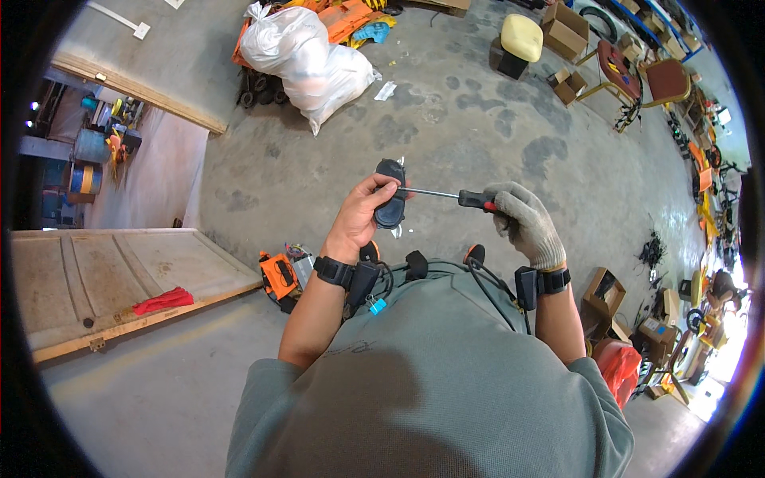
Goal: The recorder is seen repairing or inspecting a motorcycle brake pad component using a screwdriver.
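Observation:
Bare and closed, my left hand (355, 217) grips a black oblong part (390, 193) with rounded ends, thumb across its middle. Small pale bits stick out at its top and bottom ends; I cannot tell its exact kind. In a grey knitted glove, my right hand (527, 223) is wrapped round the black and red handle of a screwdriver (476, 200). The metal shaft points left and its tip meets the right side of the black part, near my left thumb. The tip itself is hidden. Black straps with small boxes sit on both wrists.
A white sack (307, 60) lies by orange parts at the far left. An open door panel (143, 275) bears a red cloth (163, 301). An orange and black device (278, 275) stands near my feet. Chairs (618, 72), a yellow stool (521, 38) and cardboard boxes (603, 293) line the right.

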A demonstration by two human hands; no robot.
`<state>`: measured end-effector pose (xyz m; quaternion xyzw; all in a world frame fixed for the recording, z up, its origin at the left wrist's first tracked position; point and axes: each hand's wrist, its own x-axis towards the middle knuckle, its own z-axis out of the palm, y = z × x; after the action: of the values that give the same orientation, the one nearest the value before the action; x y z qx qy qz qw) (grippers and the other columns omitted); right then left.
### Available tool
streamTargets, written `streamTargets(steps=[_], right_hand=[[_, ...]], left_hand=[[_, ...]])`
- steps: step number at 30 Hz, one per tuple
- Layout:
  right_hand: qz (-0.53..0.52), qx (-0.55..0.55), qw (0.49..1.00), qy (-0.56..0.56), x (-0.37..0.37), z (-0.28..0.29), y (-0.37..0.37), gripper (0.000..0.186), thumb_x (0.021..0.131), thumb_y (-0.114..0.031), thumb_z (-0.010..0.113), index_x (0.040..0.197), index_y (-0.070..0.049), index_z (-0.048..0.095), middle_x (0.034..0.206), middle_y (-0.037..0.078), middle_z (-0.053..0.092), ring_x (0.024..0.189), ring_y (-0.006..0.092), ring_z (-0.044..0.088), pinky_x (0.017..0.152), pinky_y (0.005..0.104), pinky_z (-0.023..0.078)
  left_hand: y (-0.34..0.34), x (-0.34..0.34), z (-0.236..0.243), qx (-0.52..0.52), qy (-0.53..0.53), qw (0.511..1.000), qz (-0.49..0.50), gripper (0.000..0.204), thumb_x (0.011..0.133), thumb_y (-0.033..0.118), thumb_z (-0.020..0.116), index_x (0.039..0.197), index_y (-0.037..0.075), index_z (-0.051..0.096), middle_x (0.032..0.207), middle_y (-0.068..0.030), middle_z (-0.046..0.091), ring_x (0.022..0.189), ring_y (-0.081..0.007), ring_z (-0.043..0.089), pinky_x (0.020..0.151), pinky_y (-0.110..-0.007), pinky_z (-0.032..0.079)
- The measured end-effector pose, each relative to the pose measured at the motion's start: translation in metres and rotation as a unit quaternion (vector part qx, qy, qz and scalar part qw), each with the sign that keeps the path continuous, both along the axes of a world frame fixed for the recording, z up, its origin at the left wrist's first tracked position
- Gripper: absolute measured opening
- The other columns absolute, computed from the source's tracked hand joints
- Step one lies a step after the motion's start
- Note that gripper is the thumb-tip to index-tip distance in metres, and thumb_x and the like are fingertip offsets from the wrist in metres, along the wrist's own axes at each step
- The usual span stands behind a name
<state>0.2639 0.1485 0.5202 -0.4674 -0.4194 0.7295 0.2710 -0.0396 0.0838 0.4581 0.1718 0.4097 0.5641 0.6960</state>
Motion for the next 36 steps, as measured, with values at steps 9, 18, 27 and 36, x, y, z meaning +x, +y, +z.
streamTargets(steps=[9, 18, 27, 36], right_hand=[[-0.028, -0.004, 0.999, 0.018, -0.003, -0.001, -0.003, 0.027, 0.096, -0.021, 0.061, 0.114, -0.001, 0.066, 0.075, 0.001, 0.057, 0.057, 0.0081, 0.049, 0.051, 0.0232, 0.038], [-0.041, -0.008, 0.999, 0.017, -0.006, 0.002, -0.004, 0.029, 0.096, -0.021, 0.062, 0.116, 0.001, 0.064, 0.075, 0.002, 0.056, 0.058, 0.0088, 0.050, 0.051, 0.0234, 0.039], [-0.010, 0.011, 1.000, -0.003, -0.002, -0.002, -0.001, 0.031, 0.096, -0.022, 0.062, 0.118, 0.000, 0.065, 0.076, 0.002, 0.058, 0.060, 0.0087, 0.051, 0.053, 0.0237, 0.040], [0.006, 0.029, 0.999, -0.027, -0.004, 0.007, -0.003, 0.033, 0.094, -0.021, 0.064, 0.121, -0.001, 0.064, 0.077, 0.002, 0.058, 0.063, 0.0088, 0.052, 0.055, 0.0231, 0.041]], left_hand=[[0.000, -0.004, -0.007, -0.002, 0.008, 1.000, -0.006, 0.009, 0.096, 0.010, 0.067, 0.103, 0.004, 0.066, 0.118, -0.0189, 0.068, 0.110, -0.0321, 0.069, 0.086, -0.032, 0.058], [0.002, -0.001, 0.000, 0.007, 0.022, 1.000, -0.003, 0.010, 0.096, 0.010, 0.068, 0.104, 0.005, 0.066, 0.110, -0.0156, 0.071, 0.104, -0.0269, 0.070, 0.081, -0.029, 0.057], [0.001, -0.006, -0.008, 0.016, 0.058, 0.998, 0.005, 0.011, 0.095, 0.009, 0.068, 0.105, 0.004, 0.066, 0.115, -0.0173, 0.070, 0.107, -0.0288, 0.070, 0.087, -0.032, 0.058], [0.003, -0.002, -0.003, -0.020, 0.077, 0.997, 0.016, 0.008, 0.096, 0.009, 0.067, 0.101, 0.004, 0.064, 0.111, -0.0149, 0.070, 0.104, -0.0276, 0.071, 0.080, -0.031, 0.060]])
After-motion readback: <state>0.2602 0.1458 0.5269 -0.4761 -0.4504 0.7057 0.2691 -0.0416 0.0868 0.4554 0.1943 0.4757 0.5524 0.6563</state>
